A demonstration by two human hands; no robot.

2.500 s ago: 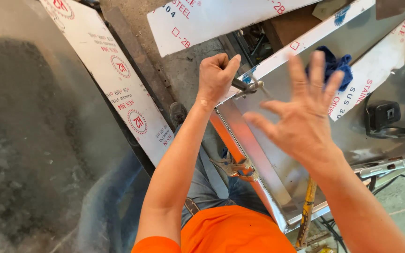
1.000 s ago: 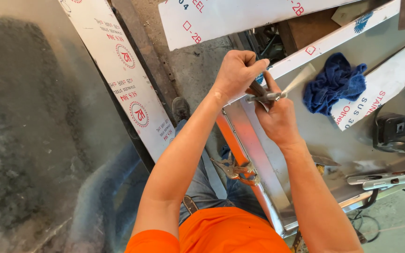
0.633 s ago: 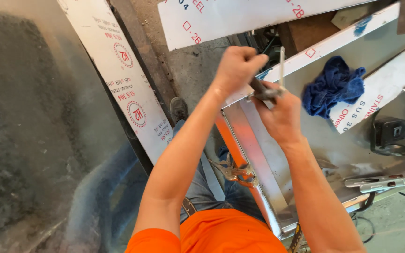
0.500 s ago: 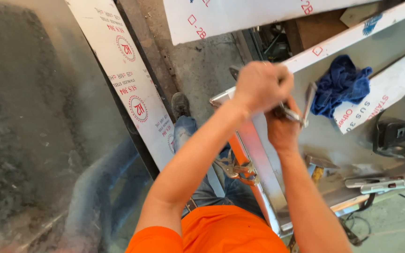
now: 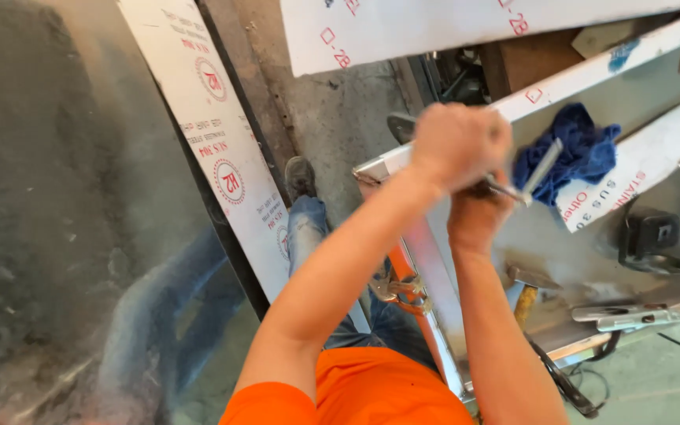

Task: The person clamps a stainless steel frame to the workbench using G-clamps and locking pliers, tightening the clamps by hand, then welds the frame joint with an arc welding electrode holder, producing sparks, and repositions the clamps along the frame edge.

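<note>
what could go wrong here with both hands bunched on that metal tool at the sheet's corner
The left hand and right hand sit tight together on the metal tool, so a slip could pinch fingers. They are right beside the steel sheet edge, which might cut. The hammer lies loose near the edge and could be knocked off.

Left hand fisted over right hand — both clenched.

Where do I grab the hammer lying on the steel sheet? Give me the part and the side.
Grip the yellowish wooden handle, coming in from the near edge of the steel sheet. The hammer lies flat, its metal head farther in on the sheet and the handle pointing back towards the person, so the handle end is the free one.
</note>
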